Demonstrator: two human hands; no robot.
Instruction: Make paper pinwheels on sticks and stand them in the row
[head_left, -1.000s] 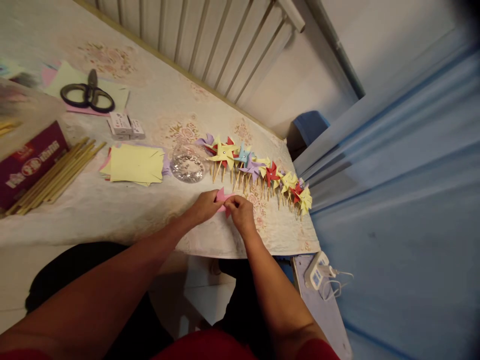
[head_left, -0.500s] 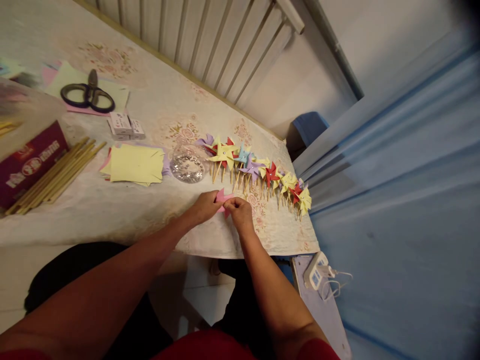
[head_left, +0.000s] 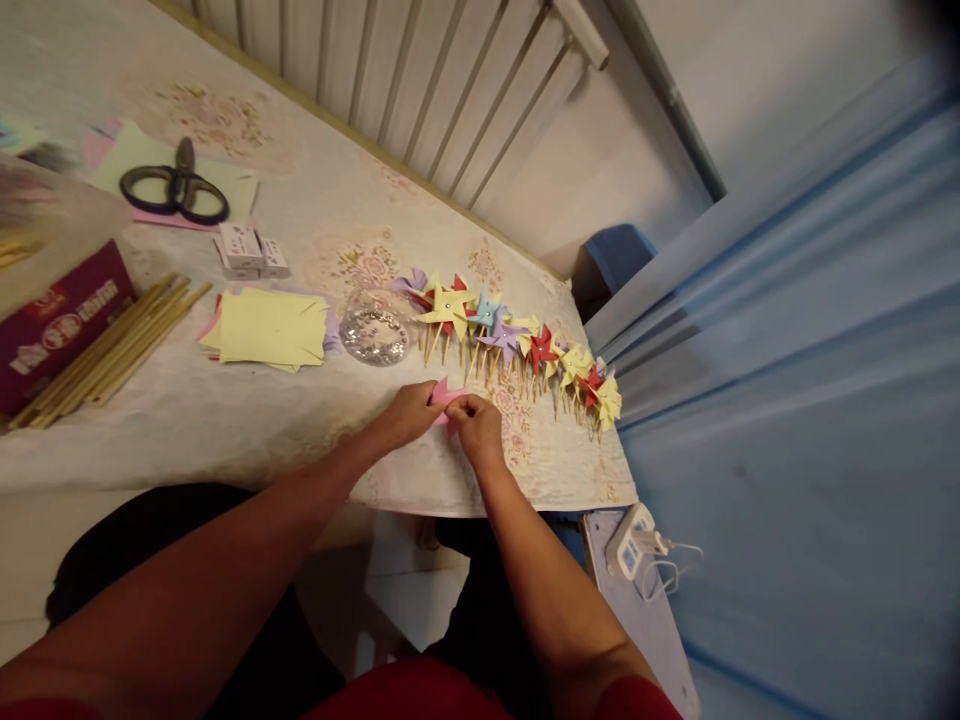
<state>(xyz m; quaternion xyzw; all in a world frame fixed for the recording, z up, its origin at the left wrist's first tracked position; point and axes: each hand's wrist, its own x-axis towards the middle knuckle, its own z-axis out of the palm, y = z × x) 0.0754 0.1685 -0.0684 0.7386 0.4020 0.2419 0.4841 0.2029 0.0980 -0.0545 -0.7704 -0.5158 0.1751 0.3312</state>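
Note:
Between both hands, just above the table's front part, is a pink paper pinwheel [head_left: 442,390] with folded, pointed blades. My left hand [head_left: 412,412] is closed on its left side. The fingers of my right hand [head_left: 478,422] pinch it near the middle, hiding part of the paper. Beyond my hands a clear round container [head_left: 375,336] holds many small shiny pieces. Several finished pinwheels in yellow, red, blue and purple, among them a yellow pinwheel [head_left: 448,306], lie on sticks in a row to the right.
Left of the container lies a stack of yellow paper [head_left: 274,328]. Farther left are wooden sticks [head_left: 112,350], a purple box [head_left: 64,325], small white boxes [head_left: 251,252] and black scissors [head_left: 176,188] on paper. A blue curtain [head_left: 795,430] hangs right; a power strip [head_left: 630,540] sits below.
Almost nothing differs. Both hands keep their hold on the pink pinwheel in the same place, with only a very slight shift of the view.

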